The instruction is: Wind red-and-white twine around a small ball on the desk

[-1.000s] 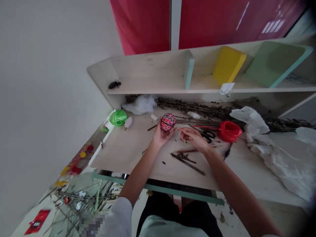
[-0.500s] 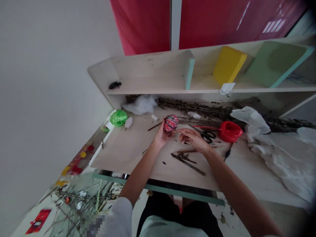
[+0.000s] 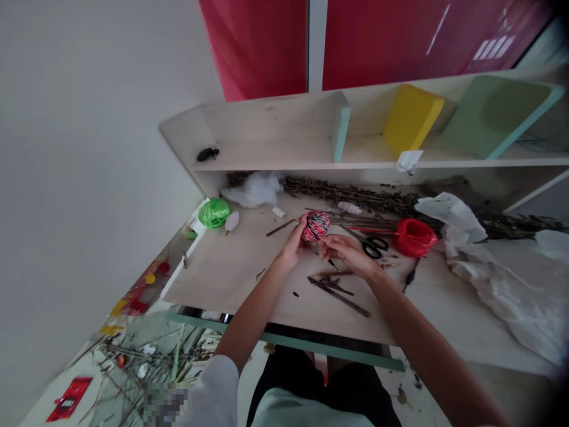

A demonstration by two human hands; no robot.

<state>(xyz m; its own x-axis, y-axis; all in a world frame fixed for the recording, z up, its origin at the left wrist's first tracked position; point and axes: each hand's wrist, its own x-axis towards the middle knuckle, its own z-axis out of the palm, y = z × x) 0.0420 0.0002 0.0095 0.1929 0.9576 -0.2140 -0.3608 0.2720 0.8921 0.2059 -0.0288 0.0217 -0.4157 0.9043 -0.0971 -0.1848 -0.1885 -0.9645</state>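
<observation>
My left hand grips a ball of red, white and black twine above the light wooden desk. Just to its right, my right hand has its fingers pinched together close under the ball; what they hold is too thin to make out. Dark twigs lie on the desk just below both hands. Black scissors rest to the right of my right hand.
A red twine spool, a green spool, white stuffing, a long bundle of dry branches and crumpled white plastic lie on the desk. A shelf above holds yellow and green blocks. Twigs litter the floor.
My left hand has carried the twine ball to the right, toward my right hand. My right hand has barely shifted, and the two hands now sit close together.
</observation>
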